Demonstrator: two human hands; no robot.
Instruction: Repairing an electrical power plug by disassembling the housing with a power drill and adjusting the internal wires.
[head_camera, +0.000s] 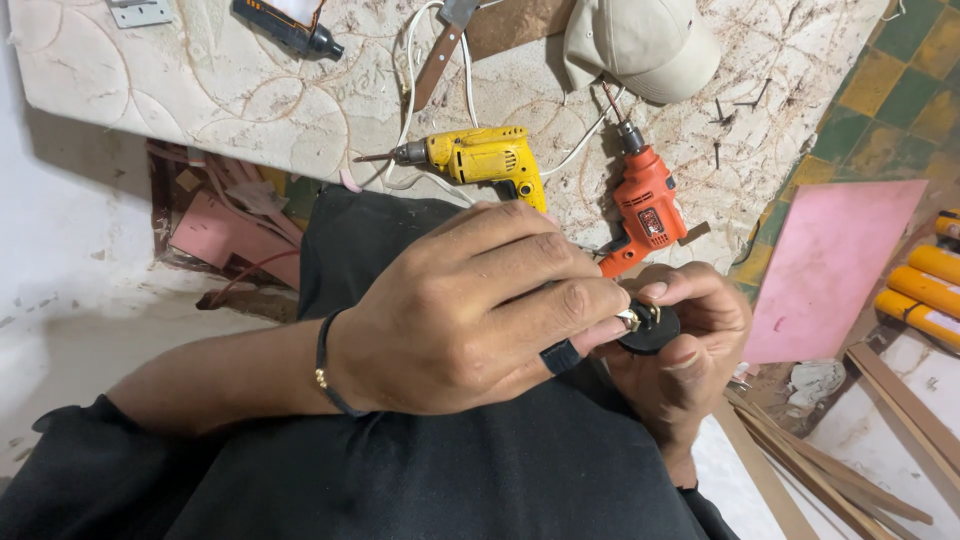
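Note:
My right hand (695, 345) cradles a small round black part (652, 331) with a metal fitting in its middle, held over my lap. My left hand (470, 310) reaches across in front of it, and its fingertips pinch that small metal piece (630, 319) on the black part. A black ring sits on one left finger and a dark bracelet on the left wrist. Much of the black part is hidden behind the left fingers.
On the worn cream mat (200, 80) ahead lie a yellow drill (478, 157), an orange drill (645, 207), a beige cap (640, 45), white cable and a dark bottle (290, 28). A pink board (835, 265), yellow tubes (925, 290) and wooden strips (830, 470) lie at the right.

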